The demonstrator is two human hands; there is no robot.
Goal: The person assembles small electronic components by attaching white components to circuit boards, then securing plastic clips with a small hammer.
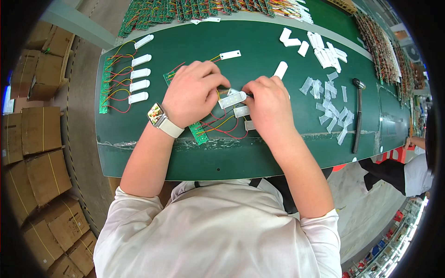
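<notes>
Beyond the worktop's left edge, cartons stand stacked on the floor, bound with yellow straps, their contents hidden from you. Some carry dark print or pale labels, too small to read. The watch on your left wrist has a lit, coloured face, with any writing too small to make out.

Your forearms reach in over the near edge, elbows wide, and your hands meet near the middle of the worktop. Your left hand is palm down with its fingers curled to the right; your right hand bends inward to face it. A white tab lies between them, angled up to the right, its right end at your right fingertips. Both grips are nearly closed, but blur and bent fingers leave you unable to tell what either has hold of.

Red and yellow wires run below the tab to a green board, partly covered by your left hand. Near the worktop's left edge lies another board with five wired tabs. Toward the far right corner are white pieces, then clear strips, with a hammer nearer the right edge.
</notes>
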